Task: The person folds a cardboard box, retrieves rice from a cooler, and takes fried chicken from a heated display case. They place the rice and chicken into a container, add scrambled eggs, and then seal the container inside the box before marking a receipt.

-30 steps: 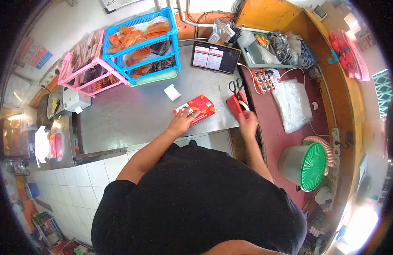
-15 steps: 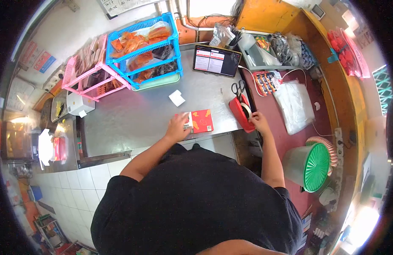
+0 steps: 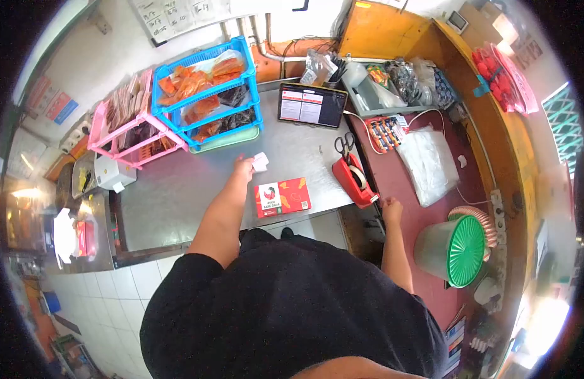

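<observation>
My left hand (image 3: pixel 243 168) is at the left edge of a small white paper slip (image 3: pixel 260 162) on the metal table, its fingers closed on it. Below the slip lies a flat red and white printed box (image 3: pixel 283 197) with yellow pictures. My right hand (image 3: pixel 391 210) is closed in a pinch just right of the red tape dispenser (image 3: pixel 355 181); whatever lies between its fingertips is too small to make out. A roll of tape sits in the dispenser, and black-handled scissors (image 3: pixel 344 145) stand at its far end.
A tablet (image 3: pixel 312 105) stands at the back. Blue tiered racks (image 3: pixel 206 95) with bagged food and a pink rack (image 3: pixel 137 129) are at the left. Right are a grey bin (image 3: pixel 393 104), plastic bags (image 3: pixel 424 165) and a green-lidded container (image 3: pixel 465 251).
My left hand has left the red box and reached forward to the paper slip. My right hand has drawn back from the tape dispenser, slightly to the right. The view has shifted.
</observation>
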The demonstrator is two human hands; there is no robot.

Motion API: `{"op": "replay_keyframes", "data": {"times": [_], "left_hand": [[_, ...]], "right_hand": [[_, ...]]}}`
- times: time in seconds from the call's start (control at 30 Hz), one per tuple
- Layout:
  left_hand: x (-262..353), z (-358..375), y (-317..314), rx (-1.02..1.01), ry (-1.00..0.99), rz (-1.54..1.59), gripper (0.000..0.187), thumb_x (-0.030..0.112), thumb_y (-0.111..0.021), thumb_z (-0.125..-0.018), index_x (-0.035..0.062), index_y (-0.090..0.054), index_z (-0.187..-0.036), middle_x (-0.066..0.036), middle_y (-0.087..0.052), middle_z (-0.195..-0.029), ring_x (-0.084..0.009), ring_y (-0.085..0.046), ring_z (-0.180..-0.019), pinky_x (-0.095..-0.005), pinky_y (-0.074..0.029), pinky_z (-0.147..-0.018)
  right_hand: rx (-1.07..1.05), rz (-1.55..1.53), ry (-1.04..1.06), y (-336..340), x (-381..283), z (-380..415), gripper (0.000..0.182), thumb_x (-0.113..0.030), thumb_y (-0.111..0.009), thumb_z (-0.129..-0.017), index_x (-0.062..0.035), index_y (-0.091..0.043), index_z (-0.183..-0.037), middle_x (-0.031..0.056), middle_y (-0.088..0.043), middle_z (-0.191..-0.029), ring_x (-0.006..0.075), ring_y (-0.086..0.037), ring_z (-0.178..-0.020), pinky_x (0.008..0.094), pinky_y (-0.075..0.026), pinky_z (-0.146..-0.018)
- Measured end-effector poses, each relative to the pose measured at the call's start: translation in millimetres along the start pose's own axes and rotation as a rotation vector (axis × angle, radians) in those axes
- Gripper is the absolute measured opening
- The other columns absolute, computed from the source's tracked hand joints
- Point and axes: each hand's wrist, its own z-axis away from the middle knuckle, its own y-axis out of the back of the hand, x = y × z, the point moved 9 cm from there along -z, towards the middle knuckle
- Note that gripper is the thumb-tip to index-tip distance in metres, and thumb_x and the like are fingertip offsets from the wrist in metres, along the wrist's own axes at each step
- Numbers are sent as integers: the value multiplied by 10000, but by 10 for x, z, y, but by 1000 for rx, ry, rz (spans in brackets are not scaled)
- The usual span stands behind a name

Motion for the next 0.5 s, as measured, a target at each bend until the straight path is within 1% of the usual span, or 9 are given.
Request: {"op": "replay_keyframes", "data": {"times": [0.03, 0.1, 0.17, 0.23, 0.27, 0.3, 0.33, 0.43, 0.5], "left_hand": [[31, 23, -33, -8, 0, -15, 657, -2, -553, -799, 148, -218, -1344, -149, -517, -1096, -238, -586, -899, -330, -496, -718], [197, 267, -425, -371, -56, 115, 609, -35, -524, -798, 140, -275, -1326, -143, -515, -1102, -228, -566, -949, -330, -483, -807], [300, 789, -697, -527, -96, 98, 584, -63, -504, -785, 136, -332, -1306, -142, -516, -1111, -224, -545, -994, -321, -463, -851], [7, 1156, -812, -626, -61, -98, 540, -58, -509, -774, 125, -406, -1271, -122, -540, -1081, -220, -556, -968, -329, -468, -838], [-245, 1238, -775, -698, -107, -267, 487, -34, -532, -766, 111, -459, -1225, -117, -555, -1051, -218, -566, -940, -323, -471, -822], [-537, 1306, -706, -768, -149, -437, 436, -10, -555, -759, 97, -512, -1179, -112, -570, -1021, -217, -575, -912, -317, -473, -807], [-567, 1416, -630, -671, -552, -963, 370, 51, -608, -733, 45, -566, -1100, -117, -584, -984, -209, -589, -855, -304, -474, -773], [-433, 1781, -599, -524, -762, -1152, 376, 133, -640, -724, 31, -573, -1079, -119, -557, -863, -245, -578, -750, -326, -475, -702], [-468, 1802, -604, -580, -833, -1190, 410, 171, -661, -706, 37, -576, -1084, -122, -540, -884, -254, -557, -760, -340, -457, -689]], "right_hand": [[5, -4, -15, 82, 23, 35, 195, -165, -641, -777, 28, -617, -764, 163, -620, -638, 240, -621, -589, 353, -473, -552], [-1, 45, -108, 322, 201, 66, 214, -174, -636, -775, 31, -620, -718, 197, -606, -632, 288, -625, -619, 370, -473, -583], [-5, 40, -104, 266, 561, 1, 212, -190, -618, -807, 15, -616, -753, 139, -621, -647, 218, -597, -587, 322, -464, -565], [-68, -926, -406, 90, 847, 139, 184, -202, -598, -840, -20, -600, -814, 62, -617, -694, 128, -535, -565, 260, -442, -541], [-79, -916, -415, 95, 778, 168, 184, -202, -598, -840, -20, -600, -814, 62, -617, -694, 128, -535, -565, 260, -442, -541], [-85, -1073, -458, 95, 519, 189, 171, -207, -589, -850, -36, -588, -839, 36, -608, -720, 96, -507, -571, 234, -428, -539], [-89, -1229, -506, 88, 220, 219, 159, -211, -581, -861, -52, -577, -864, 10, -599, -745, 65, -479, -577, 207, -415, -537], [-334, -1227, -367, -124, -720, 294, 139, -181, -576, -858, -42, -565, -873, 20, -580, -720, 74, -479, -588, 211, -409, -537], [-522, -1107, -278, -457, -1126, 386, 131, -165, -576, -842, -46, -573, -899, 24, -607, -750, 73, -501, -610, 209, -422, -543]]}}
